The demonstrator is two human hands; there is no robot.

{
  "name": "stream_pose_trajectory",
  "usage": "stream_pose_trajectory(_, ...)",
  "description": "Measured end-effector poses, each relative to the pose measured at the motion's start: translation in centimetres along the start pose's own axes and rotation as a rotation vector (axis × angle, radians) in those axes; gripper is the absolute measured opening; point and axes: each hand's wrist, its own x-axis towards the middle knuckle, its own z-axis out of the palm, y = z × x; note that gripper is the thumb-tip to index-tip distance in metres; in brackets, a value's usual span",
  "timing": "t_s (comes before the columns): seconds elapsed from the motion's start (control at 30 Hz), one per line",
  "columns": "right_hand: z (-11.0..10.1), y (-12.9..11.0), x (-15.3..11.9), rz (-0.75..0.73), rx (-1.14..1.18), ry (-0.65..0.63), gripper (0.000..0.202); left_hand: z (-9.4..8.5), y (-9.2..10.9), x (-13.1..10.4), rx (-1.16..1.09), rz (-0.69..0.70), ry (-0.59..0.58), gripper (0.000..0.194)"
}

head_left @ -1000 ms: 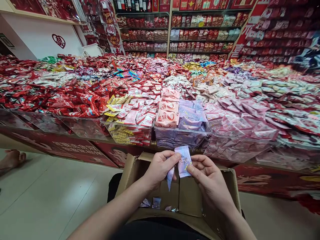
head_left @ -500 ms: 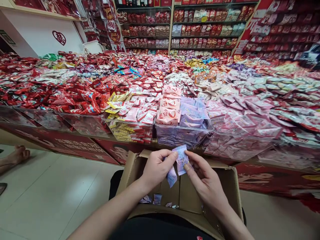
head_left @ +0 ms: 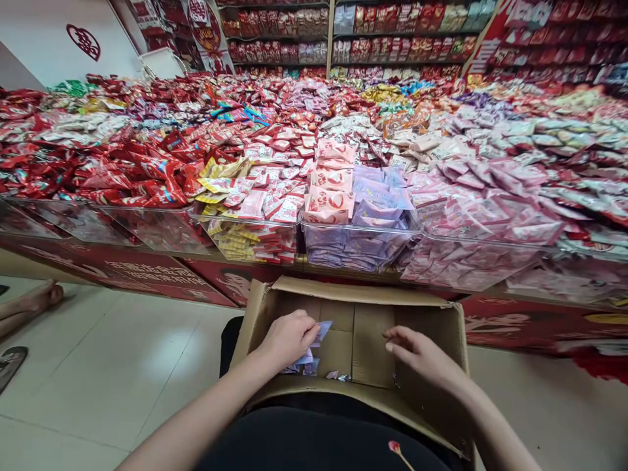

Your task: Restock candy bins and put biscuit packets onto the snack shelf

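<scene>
Two bare hands over a cardboard box (head_left: 363, 292). Left hand (head_left: 287, 337): low inside the box, toward its left side, thumb and fingers brought together in a pinch on a lilac packet (head_left: 322, 331), one end projecting past the fingertips. Directly beneath, a second lilac packet (head_left: 306, 357), partly hidden; impossible to tell whether gripped or merely lying below. Right hand (head_left: 417, 351): over the right half of the box, fingers loosely curled, thumb slightly apart, nothing visible in the grasp.

For good handling: pinch lightly, by the edge rather than the filled middle; keep low over the box floor to avoid scatter; keep the right hand clear of the pinch.

Materials. Box: matt brown corrugated board, rectangular, with a worn rim. On its floor, near the left hand, a crumpled lilac wrapper or packet (head_left: 311, 366), then a small pinkish piece (head_left: 332, 375) and a shiny silvery piece (head_left: 345, 377), both too small to identify. Beyond: a clear tub (head_left: 360, 229) of rigid, glossy plastic with sloping walls; inside, smooth pillow-shaped lilac stock (head_left: 377, 196) beside pale pink packets (head_left: 330, 180) in an overlapping column.
</scene>
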Motion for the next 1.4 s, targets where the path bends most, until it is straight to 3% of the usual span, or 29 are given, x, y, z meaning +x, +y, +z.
stream_pose_trajectory(0.13, 3.4, 6.1, 0.1, 0.217, -0.412, -0.173, 0.034, 2.4, -3.0, 1.2, -0.022, -0.226, 0.110, 0.028)
stream_pose_trajectory(0.23, 5.1, 7.2, 0.0, 0.229, -0.426, -0.256, 0.038, 2.9, -3.9, 2.3, -0.128, -0.373, 0.183, 0.031)
stream_pose_trajectory(0.33, 5.8, 6.3, 0.5, 0.185, -0.384, -0.337, 0.039, 3.4, -4.1, 2.3, -0.290, -0.492, 0.182, 0.043)
stream_pose_trajectory(0.43, 6.1, 3.8, 1.4, 0.114, -0.328, -0.407, 0.040, 4.2, -3.6, 0.9, -0.473, -0.554, 0.108, 0.044)
stream_pose_trajectory(0.57, 7.2, -1.2, 2.0, -0.005, 0.136, -0.449, 0.044, 4.8, -1.7, -0.9, -0.703, -0.457, -0.006, 0.038)
stream_pose_trajectory(0.67, 8.1, -4.5, 1.9, -0.059, 0.383, -0.312, 0.038, 4.0, 0.1, -1.4, -0.892, -0.313, -0.006, 0.037)
stream_pose_trajectory(0.77, 7.5, -6.5, 1.3, -0.145, 0.353, -0.118, 0.035, 2.2, 2.1, -1.3, -0.982, -0.258, 0.031, 0.030)
stream_pose_trajectory(0.93, 3.6, -8.9, 0.5, -0.299, 0.313, 0.081, 0.032, -0.7, 5.8, 0.3, -1.160, -0.133, 0.014, 0.037)
stream_pose_trajectory(1.07, 0.9, -11.2, 0.8, -0.310, 0.385, 0.292, 0.030, -2.2, 8.2, 2.2, -1.260, 0.002, 0.112, 0.037)
stream_pose_trajectory(1.2, 0.0, -12.8, 1.2, -0.356, 0.469, 0.347, 0.031, -3.1, 9.2, 3.4, -1.344, 0.006, 0.126, 0.036)
stream_pose_trajectory(1.4, 0.2, -12.7, 1.6, -0.326, 0.526, 0.331, 0.032, -3.2, 9.0, 3.1, -1.349, 0.030, 0.115, 0.036)
